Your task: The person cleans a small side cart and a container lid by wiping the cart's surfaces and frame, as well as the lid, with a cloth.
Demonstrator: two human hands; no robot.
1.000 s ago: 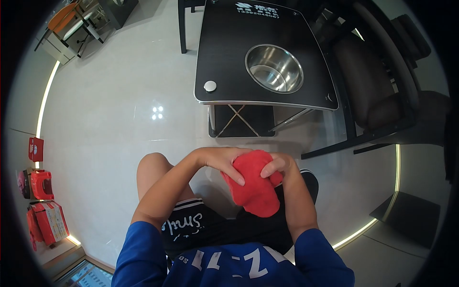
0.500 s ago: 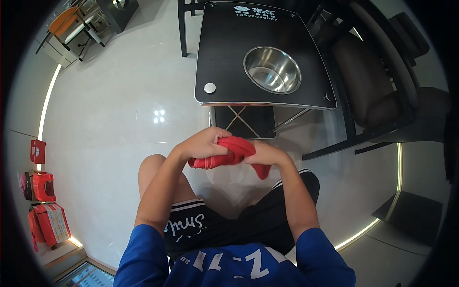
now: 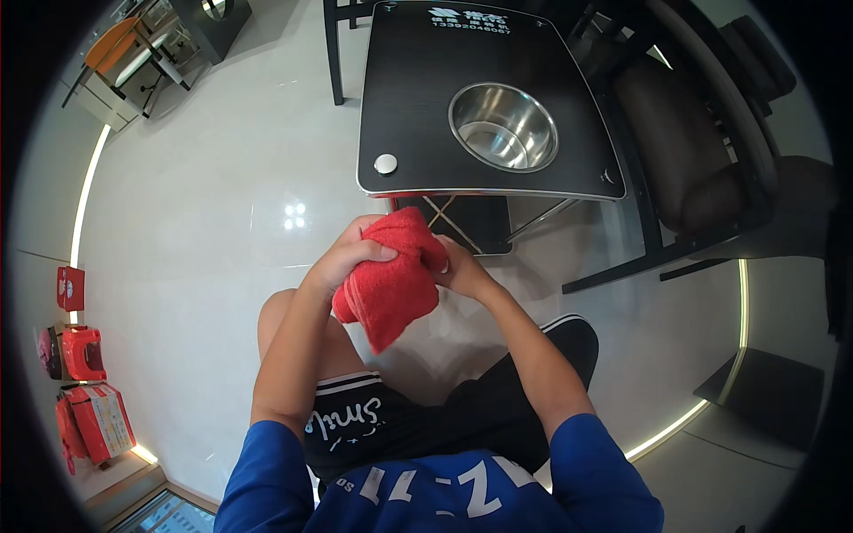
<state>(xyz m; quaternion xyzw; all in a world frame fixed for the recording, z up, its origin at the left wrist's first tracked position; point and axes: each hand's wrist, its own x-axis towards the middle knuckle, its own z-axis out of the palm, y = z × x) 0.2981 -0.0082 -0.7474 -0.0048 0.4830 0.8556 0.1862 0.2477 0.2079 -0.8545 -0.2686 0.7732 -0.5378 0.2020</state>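
Both my hands hold a red towel, bunched and partly loosened, above the gap between my knees. My left hand grips its left side with the thumb lying over the cloth. At the towel's right edge, my right hand is closed on a fold, its fingertips partly hidden by the cloth. Just beyond the towel stands a small black folding table with a metal rim. A shiny steel basin sits in the tabletop, apart from both hands.
A round silver knob marks the table's near left corner. Dark chairs crowd the right side. Red boxes and a red stool line the left wall. An orange-backed chair stands far left on the pale tiled floor.
The towel was twisted into a narrow roll; it now hangs looser and wider. Both hands have shifted left and slightly up, with the right hand closer to the left.
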